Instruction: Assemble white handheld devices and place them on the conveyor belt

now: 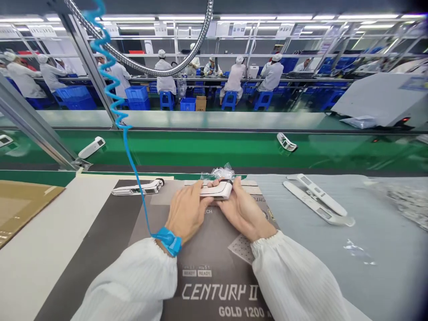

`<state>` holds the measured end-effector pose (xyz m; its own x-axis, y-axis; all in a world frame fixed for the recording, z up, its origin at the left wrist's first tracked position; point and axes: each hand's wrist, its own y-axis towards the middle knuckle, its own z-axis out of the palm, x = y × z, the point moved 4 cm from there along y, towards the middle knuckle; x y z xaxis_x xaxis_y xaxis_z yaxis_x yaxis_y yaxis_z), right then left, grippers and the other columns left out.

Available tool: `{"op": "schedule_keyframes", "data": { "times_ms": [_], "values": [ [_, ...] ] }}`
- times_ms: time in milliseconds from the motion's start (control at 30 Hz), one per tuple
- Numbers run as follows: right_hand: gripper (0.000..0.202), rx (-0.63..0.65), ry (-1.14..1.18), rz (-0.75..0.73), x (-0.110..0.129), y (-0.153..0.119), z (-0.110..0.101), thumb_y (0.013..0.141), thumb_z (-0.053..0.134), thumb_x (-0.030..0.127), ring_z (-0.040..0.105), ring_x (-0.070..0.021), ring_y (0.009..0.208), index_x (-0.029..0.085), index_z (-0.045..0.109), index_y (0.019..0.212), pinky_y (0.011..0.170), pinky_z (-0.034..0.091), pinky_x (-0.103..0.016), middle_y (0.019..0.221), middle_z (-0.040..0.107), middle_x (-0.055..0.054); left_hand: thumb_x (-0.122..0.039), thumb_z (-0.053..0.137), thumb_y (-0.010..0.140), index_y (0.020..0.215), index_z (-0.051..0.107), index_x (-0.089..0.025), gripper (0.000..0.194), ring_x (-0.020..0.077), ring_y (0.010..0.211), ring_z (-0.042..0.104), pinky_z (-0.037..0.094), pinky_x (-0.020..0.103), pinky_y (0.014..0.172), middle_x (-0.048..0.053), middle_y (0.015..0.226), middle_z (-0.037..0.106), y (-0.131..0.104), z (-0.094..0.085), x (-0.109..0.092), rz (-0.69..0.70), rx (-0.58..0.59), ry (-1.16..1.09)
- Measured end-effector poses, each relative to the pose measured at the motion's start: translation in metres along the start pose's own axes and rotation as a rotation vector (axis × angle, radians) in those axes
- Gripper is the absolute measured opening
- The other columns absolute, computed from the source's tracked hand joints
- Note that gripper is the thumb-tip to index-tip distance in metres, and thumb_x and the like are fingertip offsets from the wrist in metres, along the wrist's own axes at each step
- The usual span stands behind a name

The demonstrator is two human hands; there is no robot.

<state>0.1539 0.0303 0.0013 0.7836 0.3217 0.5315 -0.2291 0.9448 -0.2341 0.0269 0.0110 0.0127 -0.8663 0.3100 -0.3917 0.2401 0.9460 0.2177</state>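
Observation:
Both of my hands hold a white handheld device (216, 191) with a dark round end, shaped like an infrared thermometer, just above a dark printed cardboard sheet. My left hand (187, 209) has its fingers closed over the device's left part, and a blue wrist strap (169, 240) circles that wrist. Around the dark end on the right, my right hand (243, 208) is closed from below. Crumpled clear plastic (222, 172) lies just beyond my fingers. To the left rests a similar white device (138, 188) with its side open, showing inner parts.
White shell parts (317, 200) lie on the grey mat at right, near a clear bag of small pieces (406, 200). A blue coiled cord (115, 98) runs up from my wrist. The green conveyor (200, 149) carries white devices. Flat brown cardboard (26, 205) is at left; people sit beyond.

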Motion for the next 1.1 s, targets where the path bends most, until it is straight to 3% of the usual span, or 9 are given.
{"op": "schedule_keyframes", "data": {
  "times_ms": [100,200,367,467,533,667,767,867,1100],
  "values": [
    [0.052,0.025,-0.02,-0.011,-0.01,0.002,0.002,0.101,0.024,0.05,0.064,-0.0158,0.077,0.018,0.06,0.084,0.072,0.054,-0.029,0.081,0.065,-0.004,-0.042,0.051,0.096,0.135,0.045,-0.023,0.043,0.0255,0.112,0.062,0.047,0.038,0.093,0.007,0.126,0.065,0.001,-0.001,0.004,0.073,-0.047,-0.094],
    [0.053,-0.058,0.016,0.02,-0.014,0.003,-0.003,0.1,0.023,0.054,0.061,-0.0156,0.066,0.019,0.057,0.079,0.064,0.052,-0.029,0.067,0.059,-0.001,-0.046,0.054,0.094,0.13,0.048,-0.027,0.042,0.0253,0.109,0.064,0.049,0.035,0.086,0.004,0.123,0.066,0.0,0.001,0.0,0.121,0.053,-0.105],
    [0.053,-0.23,0.095,-0.009,-0.001,-0.003,-0.01,0.099,0.026,0.058,0.054,-0.0144,0.051,0.02,0.053,0.072,0.056,0.048,-0.028,0.048,0.048,0.003,-0.05,0.049,0.095,0.129,0.048,-0.022,0.043,0.029,0.105,0.067,0.052,0.036,0.074,0.008,0.129,0.063,-0.007,0.004,-0.017,0.152,0.203,0.013],
    [0.055,-0.266,0.086,-0.038,0.008,-0.006,-0.012,0.098,0.027,0.06,0.043,-0.013,0.039,0.021,0.047,0.063,0.046,0.04,-0.025,0.037,0.034,0.006,-0.054,0.046,0.095,0.121,0.054,-0.019,0.044,0.0305,0.097,0.069,0.052,0.037,0.073,0.01,0.115,0.068,-0.01,0.009,-0.026,0.169,0.27,0.066],
    [0.056,-0.236,0.046,-0.018,0.01,-0.006,-0.012,0.098,0.027,0.06,0.044,-0.0134,0.039,0.021,0.05,0.064,0.046,0.041,-0.026,0.037,0.034,0.006,-0.055,0.046,0.095,0.12,0.056,-0.018,0.045,0.0309,0.091,0.071,0.052,0.038,0.073,0.01,0.103,0.072,-0.01,0.009,-0.024,0.135,0.28,0.064],
    [0.05,0.053,-0.037,0.066,0.003,-0.005,-0.005,0.099,0.032,0.055,0.067,-0.0183,0.08,0.018,0.064,0.091,0.074,0.054,-0.032,0.075,0.066,-0.002,-0.058,0.043,0.095,0.124,0.056,-0.023,0.047,0.0317,0.085,0.071,0.051,0.039,0.068,0.008,0.094,0.074,-0.002,0.003,-0.004,-0.012,0.177,0.016],
    [0.033,0.232,-0.104,0.021,-0.006,-0.007,0.003,0.096,0.05,0.048,0.063,-0.019,0.107,0.02,0.067,0.1,0.098,0.048,-0.034,0.101,0.07,-0.004,-0.057,0.051,0.092,0.129,0.051,-0.025,0.05,0.0308,0.103,0.068,0.052,0.042,0.08,0.008,0.114,0.071,0.0,-0.005,0.005,-0.042,-0.041,-0.058],
    [0.024,0.219,-0.144,-0.026,-0.018,-0.008,0.007,0.092,0.061,0.042,0.06,-0.0191,0.113,0.02,0.068,0.099,0.106,0.044,-0.036,0.105,0.07,-0.004,-0.054,0.055,0.092,0.136,0.046,-0.024,0.054,0.0262,0.118,0.06,0.048,0.041,0.097,0.008,0.131,0.063,-0.004,-0.008,-0.002,0.056,-0.234,-0.152],
    [0.017,0.024,-0.086,-0.035,-0.031,-0.01,0.007,0.087,0.068,0.036,0.059,-0.0205,0.117,0.019,0.068,0.09,0.107,0.046,-0.036,0.099,0.071,-0.005,-0.047,0.041,0.099,0.129,0.053,-0.018,0.043,0.0256,0.112,0.064,0.051,0.036,0.092,0.012,0.126,0.065,-0.007,-0.001,-0.021,0.137,-0.336,-0.111]
  ]
}}
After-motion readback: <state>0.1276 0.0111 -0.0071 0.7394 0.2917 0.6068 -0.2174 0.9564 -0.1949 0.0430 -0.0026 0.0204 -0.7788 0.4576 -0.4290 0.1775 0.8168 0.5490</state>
